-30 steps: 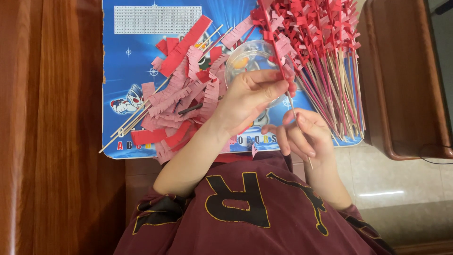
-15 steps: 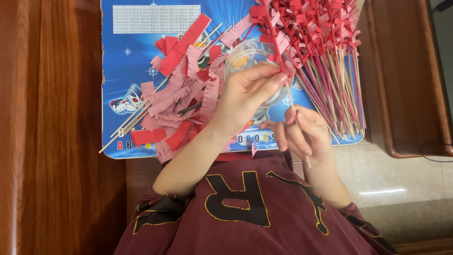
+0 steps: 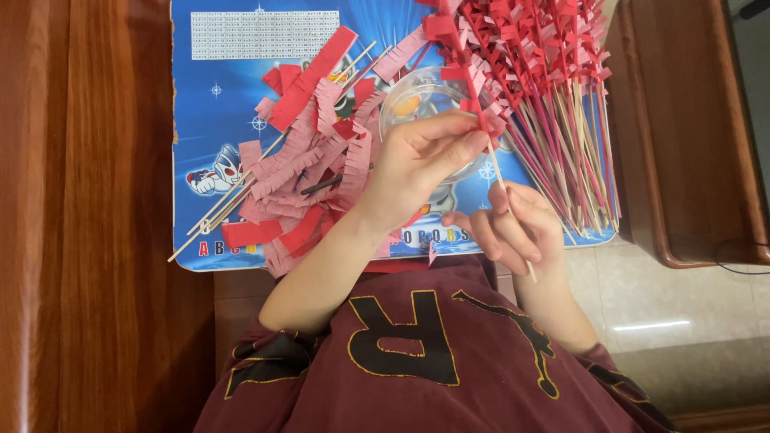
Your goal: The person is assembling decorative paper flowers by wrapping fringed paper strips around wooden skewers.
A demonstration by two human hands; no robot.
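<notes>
My left hand (image 3: 421, 164) pinches red fringed paper against a thin wooden skewer (image 3: 499, 172), near the stick's upper half. My right hand (image 3: 513, 228) grips the skewer's lower end between its fingertips. Just behind my left hand sits a small clear plastic cup (image 3: 417, 100), partly hidden by the fingers. A heap of cut red and pink fringed paper strips (image 3: 309, 156) lies left of my hand on a blue printed mat (image 3: 216, 72). Many finished skewers wrapped in red fringe (image 3: 545, 80) fan out at the upper right.
A few bare skewers (image 3: 212, 220) lie under the strips, pointing to the lower left. Dark wood surface (image 3: 88, 216) fills the left side. A brown wooden tray edge (image 3: 682, 136) stands at the right, with pale tile floor (image 3: 666, 313) below.
The skewer has tilted a little and my left fingers have slid along it with the red paper. My right hand stays put at the lower end.
</notes>
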